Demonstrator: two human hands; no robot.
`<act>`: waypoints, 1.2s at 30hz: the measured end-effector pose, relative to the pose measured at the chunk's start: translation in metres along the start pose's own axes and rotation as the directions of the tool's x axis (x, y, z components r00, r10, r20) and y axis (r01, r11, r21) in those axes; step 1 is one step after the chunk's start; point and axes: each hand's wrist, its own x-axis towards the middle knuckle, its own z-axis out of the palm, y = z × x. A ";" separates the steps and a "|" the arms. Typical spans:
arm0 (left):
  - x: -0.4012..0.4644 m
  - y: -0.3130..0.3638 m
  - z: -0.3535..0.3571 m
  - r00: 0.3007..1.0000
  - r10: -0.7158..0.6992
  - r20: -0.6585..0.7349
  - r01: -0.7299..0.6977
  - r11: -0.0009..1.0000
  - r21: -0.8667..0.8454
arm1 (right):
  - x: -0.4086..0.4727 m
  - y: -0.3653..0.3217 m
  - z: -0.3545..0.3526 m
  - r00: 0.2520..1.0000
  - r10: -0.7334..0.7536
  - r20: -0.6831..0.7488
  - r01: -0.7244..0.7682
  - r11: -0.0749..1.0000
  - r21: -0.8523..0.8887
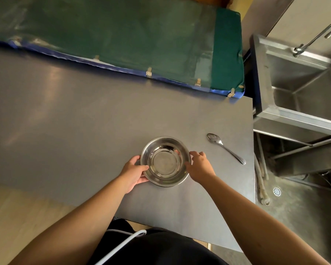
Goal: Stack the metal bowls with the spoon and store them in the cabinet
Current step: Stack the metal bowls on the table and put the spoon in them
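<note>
A round metal bowl (165,161) sits on the grey table (84,121) near its right end, and a second rim shows just under its near edge, so it looks nested in another bowl. My left hand (135,172) grips the bowl's left rim with the thumb over the edge. My right hand (198,165) holds the right rim with its fingertips. A metal spoon (225,147) lies on the table to the right of the bowl, its bowl end pointing away from me and its handle toward the table's right edge. No cabinet is in view.
A green padded mat with a blue edge (122,39) lies along the table's far side. A steel sink (304,88) with a tap (317,33) stands to the right, across a gap. Hoses (262,180) and a floor drain (276,191) lie below it.
</note>
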 end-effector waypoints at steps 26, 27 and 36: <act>-0.017 -0.036 0.058 0.988 -0.014 -0.156 -0.015 0.983 -0.184 | 0.087 0.109 -0.072 0.994 -0.072 -0.082 0.026 0.887 -0.461; -0.018 -0.036 0.059 0.988 -0.014 -0.157 -0.015 0.983 -0.182 | 0.086 0.108 -0.072 0.995 -0.074 -0.066 0.036 0.890 -0.454; -0.013 -0.029 0.058 0.989 -0.048 -0.140 0.028 0.989 -0.142 | 0.044 0.061 -0.061 0.966 -0.250 -0.071 0.223 0.936 -0.272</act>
